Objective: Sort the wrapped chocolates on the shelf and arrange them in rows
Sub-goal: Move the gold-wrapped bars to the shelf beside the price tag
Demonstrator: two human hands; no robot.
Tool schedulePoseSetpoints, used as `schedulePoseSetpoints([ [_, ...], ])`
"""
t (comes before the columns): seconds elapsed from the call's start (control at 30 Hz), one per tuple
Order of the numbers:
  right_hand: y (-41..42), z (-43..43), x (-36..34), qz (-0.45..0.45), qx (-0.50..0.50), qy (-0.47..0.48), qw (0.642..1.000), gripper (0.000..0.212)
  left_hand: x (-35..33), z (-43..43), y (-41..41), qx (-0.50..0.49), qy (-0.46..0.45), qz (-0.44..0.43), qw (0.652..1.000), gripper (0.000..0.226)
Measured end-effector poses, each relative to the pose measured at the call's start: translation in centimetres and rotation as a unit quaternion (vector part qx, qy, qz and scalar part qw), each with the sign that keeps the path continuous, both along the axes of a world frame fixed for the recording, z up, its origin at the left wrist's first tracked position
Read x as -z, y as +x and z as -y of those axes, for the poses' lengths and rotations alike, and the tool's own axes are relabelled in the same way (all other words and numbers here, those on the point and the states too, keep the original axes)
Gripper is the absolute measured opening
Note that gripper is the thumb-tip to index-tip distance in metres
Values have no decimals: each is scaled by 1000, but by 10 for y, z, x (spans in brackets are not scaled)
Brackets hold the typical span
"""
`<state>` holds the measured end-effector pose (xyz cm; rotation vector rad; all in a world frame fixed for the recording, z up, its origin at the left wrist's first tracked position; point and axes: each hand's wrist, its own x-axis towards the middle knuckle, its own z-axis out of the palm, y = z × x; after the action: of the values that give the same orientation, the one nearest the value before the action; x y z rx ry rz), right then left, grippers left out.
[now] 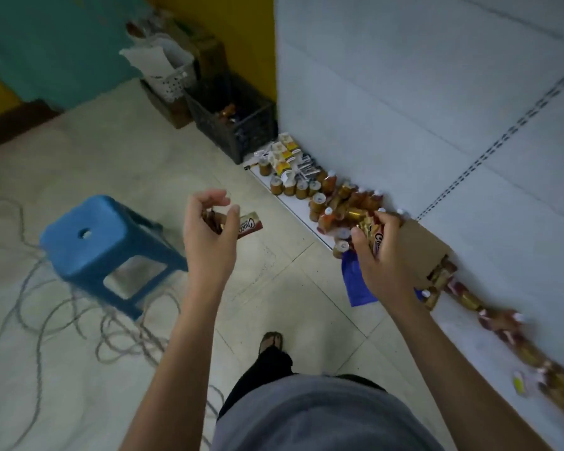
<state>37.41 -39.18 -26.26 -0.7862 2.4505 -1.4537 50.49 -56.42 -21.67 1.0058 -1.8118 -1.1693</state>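
Your left hand is raised over the floor tiles, fingers curled round a brown-and-white wrapped chocolate that sticks out to the right, while your right hand clutches a bunch of gold and brown wrapped chocolates just above the low white shelf. On that shelf more loose chocolates trail along the back panel to your right, jars and small bottles crowd its far end, and a piece of cardboard shows just behind your right hand. A blue stool stands on the floor to your left among loops of cable
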Motion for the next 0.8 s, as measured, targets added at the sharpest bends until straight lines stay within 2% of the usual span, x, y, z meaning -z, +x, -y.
schedulePoseSetpoints([
  [0.1,-14,-7,-13,-4,112,-11,994,39,-15,17,-56,124,-9,-21,992,24],
  [0.2,-25,-27,-28,-43,224,-7,974,45,-40,17,-113,234,-49,-64,969,21],
  [0.3,-36,-54,-53,-71,308,-7,949,32,-75,3,-164,320,-102,-122,934,19],
  [0.4,-56,-78,-93,-119,361,-27,925,29,-116,-18,-212,392,-131,-197,889,19],
  [0.47,-73,-92,-121,-167,369,-33,914,29,-146,-33,-245,439,-151,-238,853,24],
  [0.6,-118,-119,-182,-265,356,-1,896,34,-203,-64,-312,511,-218,-261,790,21],
  [0.7,-153,-140,-227,-301,311,25,901,32,-236,-93,-359,560,-194,-220,775,17],
  [0.8,-197,-164,-264,-280,269,43,920,28,-255,-123,-412,585,-180,-159,774,17],
])
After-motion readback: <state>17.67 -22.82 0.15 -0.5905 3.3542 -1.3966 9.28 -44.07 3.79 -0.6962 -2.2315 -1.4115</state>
